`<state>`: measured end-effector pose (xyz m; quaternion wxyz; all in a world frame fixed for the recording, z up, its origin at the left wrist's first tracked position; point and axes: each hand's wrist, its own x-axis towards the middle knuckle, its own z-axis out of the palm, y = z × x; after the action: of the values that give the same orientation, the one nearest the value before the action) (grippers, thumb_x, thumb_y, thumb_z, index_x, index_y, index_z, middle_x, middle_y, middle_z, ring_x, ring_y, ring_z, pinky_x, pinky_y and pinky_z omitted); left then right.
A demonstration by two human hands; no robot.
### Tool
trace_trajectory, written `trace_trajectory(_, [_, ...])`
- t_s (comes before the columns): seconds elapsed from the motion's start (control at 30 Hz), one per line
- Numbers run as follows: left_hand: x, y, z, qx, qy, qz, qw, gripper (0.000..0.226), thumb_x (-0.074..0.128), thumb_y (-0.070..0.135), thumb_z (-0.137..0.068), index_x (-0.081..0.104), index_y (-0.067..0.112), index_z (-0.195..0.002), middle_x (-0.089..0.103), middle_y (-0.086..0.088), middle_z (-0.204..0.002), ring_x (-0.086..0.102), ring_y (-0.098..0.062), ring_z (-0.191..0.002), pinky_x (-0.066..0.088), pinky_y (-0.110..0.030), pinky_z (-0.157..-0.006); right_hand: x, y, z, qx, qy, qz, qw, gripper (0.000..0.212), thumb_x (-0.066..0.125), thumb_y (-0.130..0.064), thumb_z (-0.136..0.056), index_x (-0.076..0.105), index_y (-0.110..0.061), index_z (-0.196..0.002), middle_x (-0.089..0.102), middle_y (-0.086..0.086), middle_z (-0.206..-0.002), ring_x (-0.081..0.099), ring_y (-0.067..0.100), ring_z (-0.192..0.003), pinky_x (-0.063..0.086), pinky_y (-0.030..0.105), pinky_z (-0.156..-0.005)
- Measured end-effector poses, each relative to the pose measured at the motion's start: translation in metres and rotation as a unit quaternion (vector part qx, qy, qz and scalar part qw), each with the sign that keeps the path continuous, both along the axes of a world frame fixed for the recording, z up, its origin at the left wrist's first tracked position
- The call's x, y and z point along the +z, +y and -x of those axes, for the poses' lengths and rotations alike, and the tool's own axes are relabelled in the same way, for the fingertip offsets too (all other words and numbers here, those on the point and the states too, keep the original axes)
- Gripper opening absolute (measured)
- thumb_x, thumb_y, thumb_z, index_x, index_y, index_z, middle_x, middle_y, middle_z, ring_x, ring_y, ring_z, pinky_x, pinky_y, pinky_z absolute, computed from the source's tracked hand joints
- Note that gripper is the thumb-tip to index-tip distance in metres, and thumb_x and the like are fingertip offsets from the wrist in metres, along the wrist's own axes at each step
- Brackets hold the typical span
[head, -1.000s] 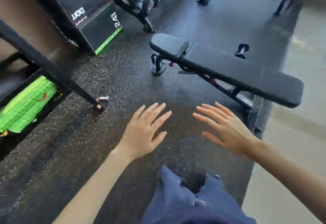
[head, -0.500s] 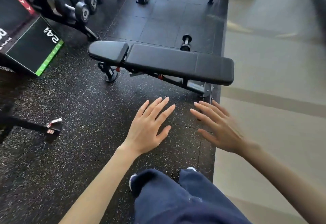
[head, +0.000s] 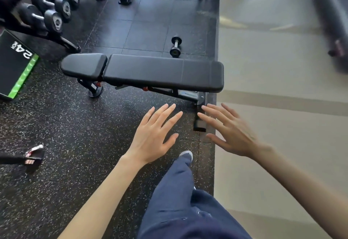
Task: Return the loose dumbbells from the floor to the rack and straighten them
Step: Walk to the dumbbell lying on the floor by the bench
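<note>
Both hands, left hand (head: pixel 153 135) and right hand (head: pixel 230 132), hover empty with fingers spread; one loose dumbbell (head: pixel 176 46) lies on the floor (head: pixel 75 144) beyond a bench (head: pixel 150 72).

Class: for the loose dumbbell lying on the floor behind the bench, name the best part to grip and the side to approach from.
Grip the bare metal handle of the dumbbell from above. It lies flat, so the narrow bar between the round heads is exposed on top and probably fits one closed hand.

You see a black bench (head: pixel 162 74) on black rubber flooring (head: pixel 75 135) speckled white, pale beige floor (head: pixel 282 107) at right with a darker band, a black box (head: pixel 15 67) edged bright green at left, navy trousers (head: pixel 178 206) at bottom, and a black dumbbell (head: pixel 176 45) with a silver handle.
</note>
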<state>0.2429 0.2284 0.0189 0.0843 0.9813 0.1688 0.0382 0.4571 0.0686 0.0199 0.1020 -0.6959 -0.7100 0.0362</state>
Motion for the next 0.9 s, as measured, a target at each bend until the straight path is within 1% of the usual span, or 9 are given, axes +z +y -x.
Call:
trace_trajectory(0.23, [-0.005,0.047,-0.07,-0.004,0.022,-0.019,1.0,0.055,0.036,0.044,-0.093,0.036,0.023,-0.144,0.035,-0.004,-0.15,0.028,-0.021,-0.14,0.023,-0.045,-0.114,0.006,0.037,-0.082,-0.011,-0.03,0.025,0.999,0.055,0.038,-0.043,-0.093,0.033,-0.021,-0.143,0.038,0.004,-0.147,0.031,0.021,-0.138,0.021,0.046,-0.113])
trace_trajectory(0.37, [0.002,0.072,-0.114,0.014,0.021,-0.021,0.999,0.056,0.035,0.045,-0.093,0.036,0.023,-0.144,0.035,-0.004,-0.15,0.025,-0.023,-0.142,0.022,-0.047,-0.114,0.016,0.061,-0.129,-0.017,-0.04,0.014,0.999,0.054,0.037,-0.043,-0.092,0.035,-0.02,-0.142,0.038,0.005,-0.147,0.032,0.022,-0.137,0.021,0.045,-0.113])
trace_trajectory(0.5, [0.012,0.088,-0.16,0.007,0.012,-0.036,0.999,0.057,0.035,0.046,-0.093,0.035,0.023,-0.145,0.032,-0.005,-0.152,0.023,-0.023,-0.142,0.022,-0.049,-0.114,0.023,0.08,-0.168,-0.024,-0.039,-0.02,0.999,0.054,0.037,-0.042,-0.093,0.035,-0.019,-0.142,0.037,0.005,-0.148,0.031,0.022,-0.138,0.02,0.045,-0.114])
trace_trajectory(0.7, [0.007,0.078,-0.219,0.012,-0.012,-0.034,0.999,0.058,0.042,0.041,-0.093,0.032,0.022,-0.146,0.027,-0.004,-0.154,0.02,-0.021,-0.143,0.02,-0.046,-0.115,0.007,0.079,-0.232,-0.006,-0.022,-0.02,1.0,0.054,0.039,-0.041,-0.093,0.034,-0.02,-0.142,0.034,0.005,-0.149,0.028,0.021,-0.139,0.02,0.045,-0.114])
trace_trajectory(0.9, [-0.018,0.03,-0.296,0.042,-0.009,-0.022,0.999,0.059,0.042,0.041,-0.093,0.029,0.023,-0.148,0.023,-0.004,-0.156,0.02,-0.02,-0.144,0.02,-0.044,-0.115,-0.013,0.054,-0.324,0.044,-0.027,0.039,0.998,0.055,0.034,-0.045,-0.095,0.028,-0.023,-0.145,0.028,0.002,-0.152,0.024,0.02,-0.141,0.018,0.044,-0.114])
